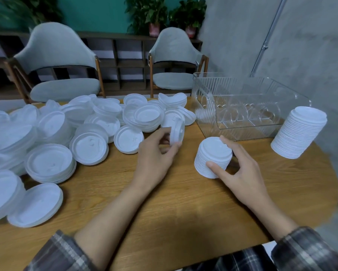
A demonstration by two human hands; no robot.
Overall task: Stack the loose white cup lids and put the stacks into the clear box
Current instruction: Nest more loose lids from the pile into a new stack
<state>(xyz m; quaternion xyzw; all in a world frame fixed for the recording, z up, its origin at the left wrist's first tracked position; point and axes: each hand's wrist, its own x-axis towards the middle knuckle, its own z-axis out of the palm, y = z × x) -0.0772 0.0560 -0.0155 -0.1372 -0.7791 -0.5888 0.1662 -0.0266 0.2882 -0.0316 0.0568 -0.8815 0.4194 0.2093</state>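
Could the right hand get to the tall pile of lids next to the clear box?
Probably yes. Only bare table lies between the right hand and the tall pile. Its fingers grip the short pile though, so it would need to let go first.

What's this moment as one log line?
left hand: pinches white plastic cup lid | right hand: holds short lid stack | clear plastic box: empty

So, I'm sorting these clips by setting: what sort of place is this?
Probably a café or staff lounge, though not certainly: a wooden table heaped with loose white cup lids, matching grey chairs opposite, and potted plants on a wooden cubby shelf.
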